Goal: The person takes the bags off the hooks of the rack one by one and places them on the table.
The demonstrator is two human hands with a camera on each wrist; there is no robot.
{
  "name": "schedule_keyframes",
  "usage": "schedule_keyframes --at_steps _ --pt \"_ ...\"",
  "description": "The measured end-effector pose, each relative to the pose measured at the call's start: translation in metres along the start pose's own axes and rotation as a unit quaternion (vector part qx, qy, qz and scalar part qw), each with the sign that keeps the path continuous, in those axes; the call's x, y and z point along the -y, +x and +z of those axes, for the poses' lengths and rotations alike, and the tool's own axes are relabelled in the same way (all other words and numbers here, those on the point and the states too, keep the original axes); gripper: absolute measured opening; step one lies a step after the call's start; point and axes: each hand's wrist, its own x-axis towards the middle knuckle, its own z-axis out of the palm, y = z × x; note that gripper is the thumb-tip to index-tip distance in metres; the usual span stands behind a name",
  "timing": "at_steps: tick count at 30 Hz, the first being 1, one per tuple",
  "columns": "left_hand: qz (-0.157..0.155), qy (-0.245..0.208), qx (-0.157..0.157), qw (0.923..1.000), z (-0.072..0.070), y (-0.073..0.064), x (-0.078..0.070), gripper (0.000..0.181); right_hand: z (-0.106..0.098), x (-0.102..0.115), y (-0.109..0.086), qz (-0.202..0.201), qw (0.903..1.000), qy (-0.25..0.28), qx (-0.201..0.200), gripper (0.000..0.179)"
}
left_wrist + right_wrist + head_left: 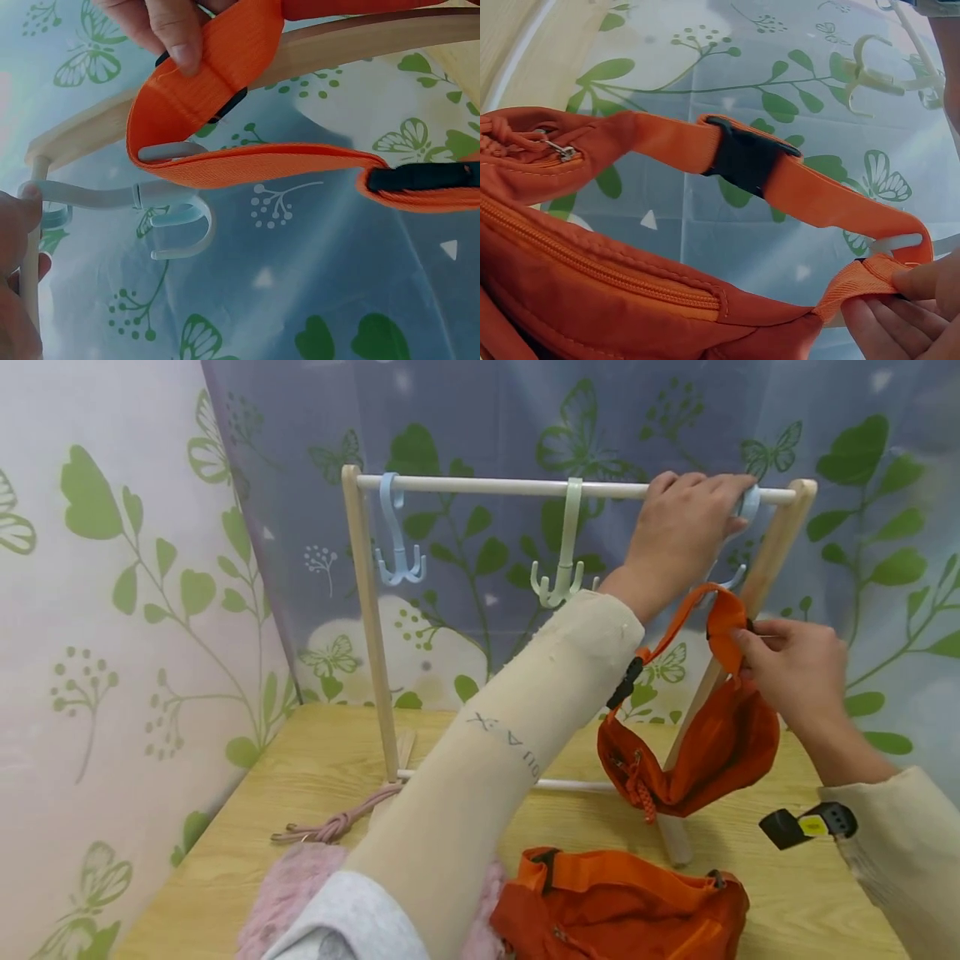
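My left hand (686, 522) grips the white rod (480, 486) of the wooden rack at its right end, a fingertip touching the light blue hook (97, 197) there. My right hand (798, 672) pinches the orange strap (726, 627) of a waist bag (690, 760). In the left wrist view the strap loops round one prong of that hook. The bag hangs below, tilted, and its black buckle (751, 156) is fastened. A zipper (607, 259) runs along the bag in the right wrist view.
A second blue hook (400, 560) and a pale green hook (564, 547) hang on the rod. Another orange bag (622, 902) lies on the wooden table (217, 860), beside a fluffy pink bag (288, 893) with a pink cord (341, 822). A patterned curtain stands behind.
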Motion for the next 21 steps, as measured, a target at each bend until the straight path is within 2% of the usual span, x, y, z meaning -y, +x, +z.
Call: schedule_keyframes --at_steps 9,21 --pt "0.002 -0.003 -0.006 1.0 -0.0023 -0.0021 0.0001 0.05 -0.0036 0.0054 0.0056 0.013 0.9999 -0.002 0.0 0.053" --pt "-0.006 -0.009 -0.001 0.9999 -0.0013 -0.0012 -0.0005 0.051 -0.0081 0.0085 0.0078 0.032 0.9989 0.034 0.005 0.053"
